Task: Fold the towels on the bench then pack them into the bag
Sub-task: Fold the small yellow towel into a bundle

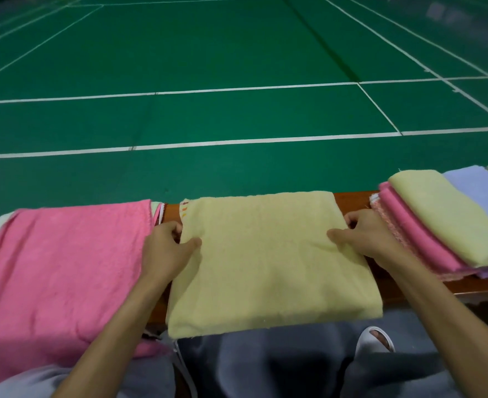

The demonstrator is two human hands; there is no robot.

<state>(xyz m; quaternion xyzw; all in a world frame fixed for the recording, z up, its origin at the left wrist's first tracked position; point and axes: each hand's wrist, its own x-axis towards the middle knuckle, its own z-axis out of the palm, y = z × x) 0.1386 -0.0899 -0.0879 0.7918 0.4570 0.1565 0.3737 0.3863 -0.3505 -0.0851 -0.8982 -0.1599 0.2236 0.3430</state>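
Holding the yellow towel by both side edges, you have it lying flat across the middle of the bench, with its near edge hanging over toward your knees. Your left hand pinches the left edge, thumb on top and fingers tucked under. Your right hand pinches the right edge the same way.

I think the next fold could go crooked if one hand lifts faster than the other. Then the corners would not meet. The hanging part could also pull the towel off the bench if you let go.

Just beside your left hand lies the pink towel, still spread out. Your elbow could drag it. Close to your right hand sits the folded stack; a bump might tip it. I cannot see the bag.
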